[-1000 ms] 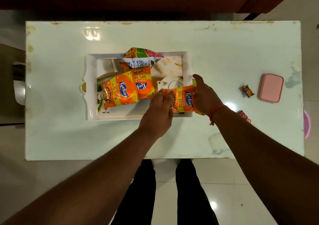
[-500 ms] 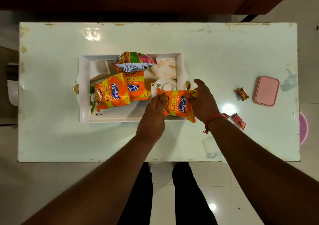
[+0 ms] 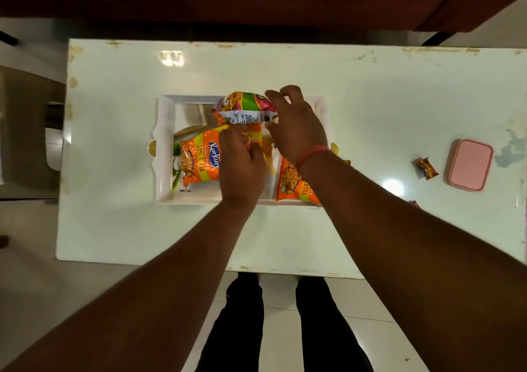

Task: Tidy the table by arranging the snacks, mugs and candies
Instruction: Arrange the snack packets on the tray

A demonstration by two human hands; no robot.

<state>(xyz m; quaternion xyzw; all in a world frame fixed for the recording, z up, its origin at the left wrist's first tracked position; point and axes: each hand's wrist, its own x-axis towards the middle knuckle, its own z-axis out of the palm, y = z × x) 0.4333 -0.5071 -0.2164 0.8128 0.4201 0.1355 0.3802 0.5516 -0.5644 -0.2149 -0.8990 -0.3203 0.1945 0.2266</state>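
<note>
A white tray (image 3: 164,155) on the table holds several snack packets. An orange Kurkure packet (image 3: 199,160) lies at its left, and a second orange packet (image 3: 253,135) lies partly under my left hand (image 3: 242,163), whose curled fingers hold its upper edge. My right hand (image 3: 293,123) grips the right end of a green and pink packet (image 3: 242,109) at the tray's far side. A third orange packet (image 3: 293,183) lies at the tray's near right, beneath my right forearm. A white mug (image 3: 274,157) shows only as a sliver between my hands.
A pink lidded box (image 3: 469,165) sits at the table's right, with a wrapped candy (image 3: 426,167) beside it. Another candy (image 3: 414,202) peeks out by my right arm. The white table (image 3: 114,229) has its near edge just before my legs.
Both hands let go of the third orange packet, which now lies in the tray's near right. My right hand moved to the green and pink packet, my left to the middle orange one.
</note>
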